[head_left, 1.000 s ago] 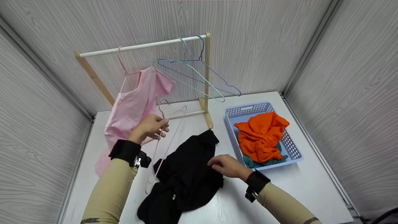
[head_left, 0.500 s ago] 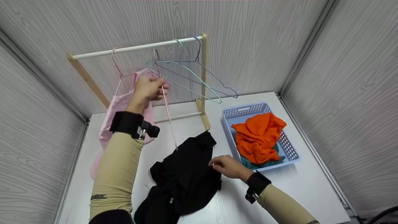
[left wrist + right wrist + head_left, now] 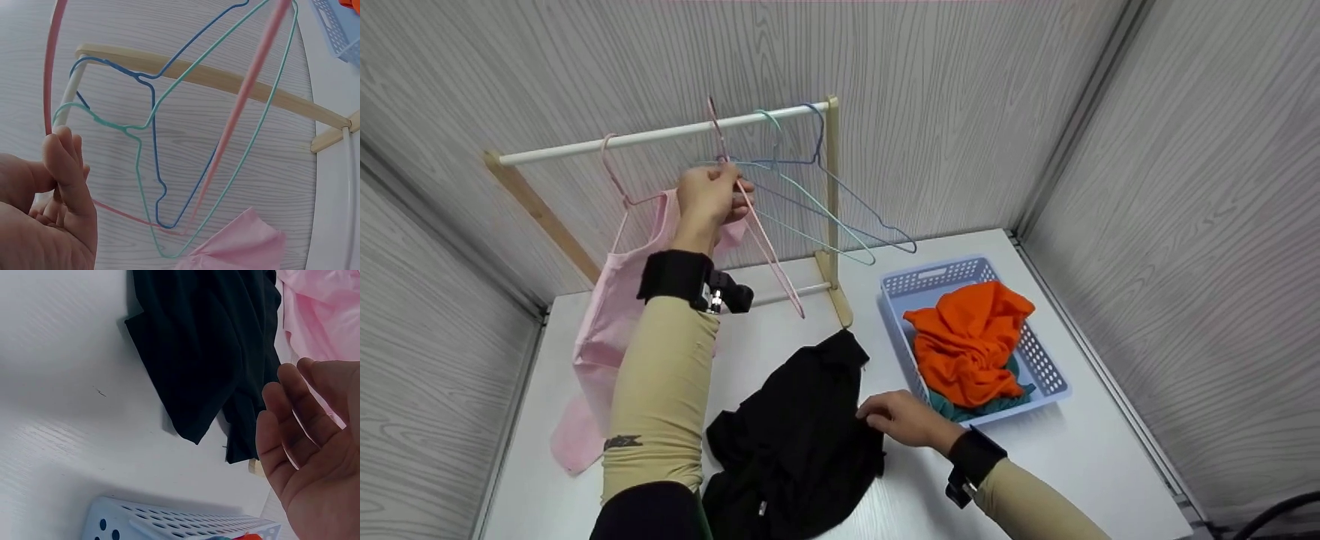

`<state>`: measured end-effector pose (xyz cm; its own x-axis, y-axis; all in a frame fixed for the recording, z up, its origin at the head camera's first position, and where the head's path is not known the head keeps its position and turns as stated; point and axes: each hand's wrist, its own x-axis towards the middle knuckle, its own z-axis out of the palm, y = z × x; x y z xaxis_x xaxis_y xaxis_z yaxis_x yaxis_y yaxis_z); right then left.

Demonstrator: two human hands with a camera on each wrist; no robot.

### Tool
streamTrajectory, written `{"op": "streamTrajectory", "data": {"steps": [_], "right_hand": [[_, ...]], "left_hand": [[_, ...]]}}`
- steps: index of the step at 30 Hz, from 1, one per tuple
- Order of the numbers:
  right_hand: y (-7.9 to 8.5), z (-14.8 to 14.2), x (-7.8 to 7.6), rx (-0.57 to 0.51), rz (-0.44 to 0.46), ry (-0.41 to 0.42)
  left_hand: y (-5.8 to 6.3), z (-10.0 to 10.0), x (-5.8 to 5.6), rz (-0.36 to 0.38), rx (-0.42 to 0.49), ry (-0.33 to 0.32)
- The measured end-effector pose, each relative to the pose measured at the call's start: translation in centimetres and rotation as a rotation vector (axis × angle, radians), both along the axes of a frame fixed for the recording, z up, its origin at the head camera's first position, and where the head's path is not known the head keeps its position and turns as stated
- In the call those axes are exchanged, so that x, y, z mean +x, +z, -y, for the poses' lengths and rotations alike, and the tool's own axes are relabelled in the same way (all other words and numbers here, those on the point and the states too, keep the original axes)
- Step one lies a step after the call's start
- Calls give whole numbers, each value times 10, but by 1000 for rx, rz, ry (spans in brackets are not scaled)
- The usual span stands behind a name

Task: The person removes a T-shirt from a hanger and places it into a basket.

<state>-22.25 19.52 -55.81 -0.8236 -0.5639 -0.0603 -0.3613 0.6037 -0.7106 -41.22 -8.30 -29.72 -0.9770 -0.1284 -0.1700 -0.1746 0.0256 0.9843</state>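
Observation:
My left hand [image 3: 711, 196] pinches a pink clothes hanger [image 3: 771, 255] near its neck, and the hook stands up at the rack's white rail [image 3: 675, 132]. In the left wrist view the thumb and fingers [image 3: 70, 174] close on the pink wire. My right hand [image 3: 904, 418] hovers at the right side of a crumpled black garment [image 3: 799, 442] on the table; the right wrist view shows its fingers [image 3: 273, 436] loosely bent with nothing between them. A pink garment [image 3: 622, 315] hangs on another pink hanger [image 3: 619, 180] at the rail's left, partly hidden behind my left arm.
A green hanger [image 3: 817, 202] and a blue hanger [image 3: 859, 206] hang near the rail's right end, close to the wooden post [image 3: 831, 187]. At the right stands a light blue perforated basket [image 3: 1046, 367] holding an orange cloth [image 3: 967, 341] over a teal one [image 3: 960, 409].
My left hand has lifted the pink hanger from beside the black garment up and back to the rail. The right hand has stayed by the black garment. The view has shifted slightly.

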Motion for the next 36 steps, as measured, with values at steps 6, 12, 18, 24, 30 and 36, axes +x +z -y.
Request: {"op": "streamTrajectory", "data": {"steps": [6, 12, 18, 24, 30, 36], "right_hand": [[-9, 3, -2, 19, 56, 1], [-19, 21, -1, 104, 26, -28], [-32, 53, 0, 277, -92, -142], [-52, 81, 10, 586, -61, -103], [-67, 72, 6, 680, -227, -128], [-52, 25, -21, 601, -148, -255]], "left_hand": [[-16, -4, -9, 22, -28, -47], [-33, 3, 2, 33, -86, -113], [-64, 24, 22, 61, -277, -197], [-117, 37, 62, 119, -508, -365], [-152, 38, 103, 102, -588, -441], [-159, 35, 127, 90, -597, -483]]}}
